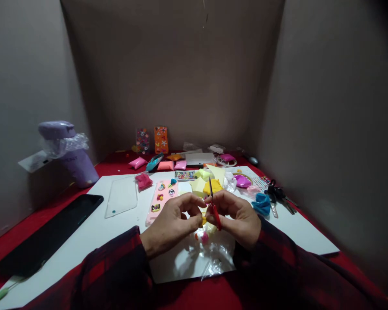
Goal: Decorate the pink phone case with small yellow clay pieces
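Two bare hands meet just right of centre in the frame, and it's close work. The right hand [242, 218] has its fingers closed round small red-handled scissors [217, 218], dark blades pointing up toward the top of the frame. Over on the left hand [171, 220], thumb and forefinger curl in close to the scissors; whether they grip anything tiny, I cannot tell.

Here's the danger: those left fingertips sit right beside the metal, so a slip or an early squeeze of the handles could nick skin. The hold on the scissors looks cramped, too, and a twist there could send the points off line, toward the yellow lump [214, 186] just beyond.

Look below the hands, lower centre: crinkled clear plastic [218, 253], with a small pink piece [204, 237] by it. A dropped scrap could vanish into those folds, and a dragging sleeve [116, 254] could sweep the lot along the white board [297, 230].

Left of the hands lies the pink case [152, 214] with its raised charms; a drifting left wrist could knock one, if any are loosely fixed. Out right, the blue lump [261, 204] rests near the keys [280, 194], where a careless elbow might press them together and leave a dent.
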Tool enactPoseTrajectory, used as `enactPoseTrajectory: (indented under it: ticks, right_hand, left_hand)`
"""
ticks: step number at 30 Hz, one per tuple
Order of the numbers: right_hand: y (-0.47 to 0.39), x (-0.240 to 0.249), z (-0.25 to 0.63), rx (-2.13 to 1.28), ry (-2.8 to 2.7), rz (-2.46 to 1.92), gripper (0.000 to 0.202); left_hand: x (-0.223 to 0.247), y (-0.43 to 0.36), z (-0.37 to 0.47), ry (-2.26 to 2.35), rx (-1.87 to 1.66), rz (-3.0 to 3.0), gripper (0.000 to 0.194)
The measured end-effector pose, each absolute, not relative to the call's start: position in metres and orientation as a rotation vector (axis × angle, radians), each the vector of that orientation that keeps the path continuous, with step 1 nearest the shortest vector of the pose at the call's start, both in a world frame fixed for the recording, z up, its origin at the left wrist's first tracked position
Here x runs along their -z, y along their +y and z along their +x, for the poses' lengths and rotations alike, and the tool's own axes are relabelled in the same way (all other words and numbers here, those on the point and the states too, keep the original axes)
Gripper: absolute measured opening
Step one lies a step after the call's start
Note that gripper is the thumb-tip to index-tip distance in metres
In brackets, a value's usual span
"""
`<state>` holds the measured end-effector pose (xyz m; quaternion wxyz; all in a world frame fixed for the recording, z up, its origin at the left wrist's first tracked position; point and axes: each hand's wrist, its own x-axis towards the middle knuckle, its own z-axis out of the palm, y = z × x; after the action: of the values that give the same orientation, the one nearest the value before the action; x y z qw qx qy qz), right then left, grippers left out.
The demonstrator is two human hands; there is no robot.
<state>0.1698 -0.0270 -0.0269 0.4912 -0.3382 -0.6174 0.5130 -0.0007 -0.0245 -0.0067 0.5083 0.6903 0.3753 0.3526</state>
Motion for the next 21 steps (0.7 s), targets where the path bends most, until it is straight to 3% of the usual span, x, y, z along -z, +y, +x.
enactPoseTrajectory:
  ticks: [10, 21]
  right_hand:
    - [-0.0234, 0.0336, 0.1719, -1.167, -1.368, -0.827, 0.023]
    - [-0.0242, 0.0328, 0.1719, -1.146, -1.328, -0.811, 0.022]
  left_hand:
    - [0.0048, -0.0206, -0.002, 0.877, -0.952, 1.393, 0.029]
    - [0.0074, -0.0203, -0.0031, 0.874, -0.799, 1.328, 0.018]
